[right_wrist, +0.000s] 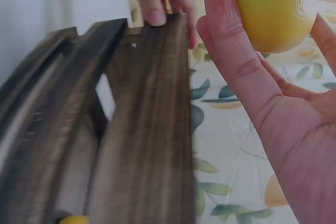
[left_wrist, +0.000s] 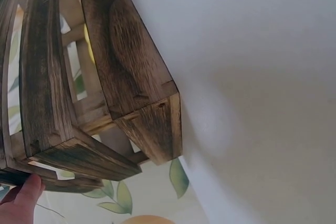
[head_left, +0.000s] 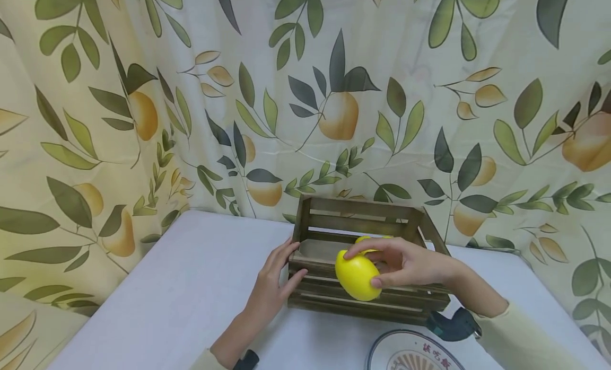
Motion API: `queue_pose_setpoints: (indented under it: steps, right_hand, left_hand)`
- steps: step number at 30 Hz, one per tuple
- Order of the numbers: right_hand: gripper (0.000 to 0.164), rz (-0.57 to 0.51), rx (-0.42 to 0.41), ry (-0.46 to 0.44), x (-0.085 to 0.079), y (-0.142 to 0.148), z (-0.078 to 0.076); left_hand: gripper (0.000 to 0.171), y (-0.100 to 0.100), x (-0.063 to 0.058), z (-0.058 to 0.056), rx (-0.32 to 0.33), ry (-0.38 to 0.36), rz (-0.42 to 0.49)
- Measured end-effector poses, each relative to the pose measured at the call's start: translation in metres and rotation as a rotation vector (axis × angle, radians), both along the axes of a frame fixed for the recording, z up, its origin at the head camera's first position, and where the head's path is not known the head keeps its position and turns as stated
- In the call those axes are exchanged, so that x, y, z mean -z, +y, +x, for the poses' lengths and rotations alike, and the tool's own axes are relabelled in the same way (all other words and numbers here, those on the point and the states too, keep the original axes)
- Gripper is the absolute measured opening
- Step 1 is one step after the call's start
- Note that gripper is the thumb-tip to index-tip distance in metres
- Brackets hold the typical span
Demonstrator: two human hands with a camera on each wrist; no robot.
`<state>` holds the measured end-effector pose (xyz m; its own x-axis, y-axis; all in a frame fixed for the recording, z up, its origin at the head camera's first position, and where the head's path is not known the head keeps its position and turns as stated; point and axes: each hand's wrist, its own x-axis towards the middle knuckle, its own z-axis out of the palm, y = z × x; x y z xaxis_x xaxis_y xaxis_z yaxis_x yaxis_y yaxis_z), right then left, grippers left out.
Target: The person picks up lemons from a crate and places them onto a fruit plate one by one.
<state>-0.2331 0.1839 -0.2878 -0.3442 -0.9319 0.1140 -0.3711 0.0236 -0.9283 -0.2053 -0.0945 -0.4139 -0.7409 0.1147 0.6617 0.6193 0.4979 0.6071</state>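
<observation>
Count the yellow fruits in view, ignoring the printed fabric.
At least 2: one lemon held in the right hand, and another yellow fruit inside the wooden crate, partly hidden behind that hand. More may be hidden there.

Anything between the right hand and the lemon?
Nothing visible: the right hand grips the lemon directly. In the head view the crate shows behind the lemon; the left hand is off to the side, at the crate's left end.
</observation>
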Motion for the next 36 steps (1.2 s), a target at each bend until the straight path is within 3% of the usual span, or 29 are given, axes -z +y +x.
queue_pose_setpoints:
  steps: [8, 20, 28, 36]
  right_hand:
    - [0.046, -0.032, -0.032, -0.142, 0.033, 0.024, 0.015]
    - [0.043, -0.032, 0.006, -0.219, 0.067, 0.047, 0.030]
    - [0.042, 0.016, -0.054, -0.255, 0.096, 0.051, 0.049]
    - [0.038, 0.106, -0.006, -0.516, 0.117, 0.054, 0.070]
  left_hand:
    - [0.056, 0.001, 0.002, 0.002, -0.002, 0.027, 0.002]
    - [0.057, 0.002, 0.005, 0.000, -0.006, 0.036, -0.003]
    - [0.056, 0.003, 0.003, -0.001, 0.005, 0.063, -0.007]
    - [0.055, 0.002, 0.002, 0.001, -0.004, 0.044, 0.003]
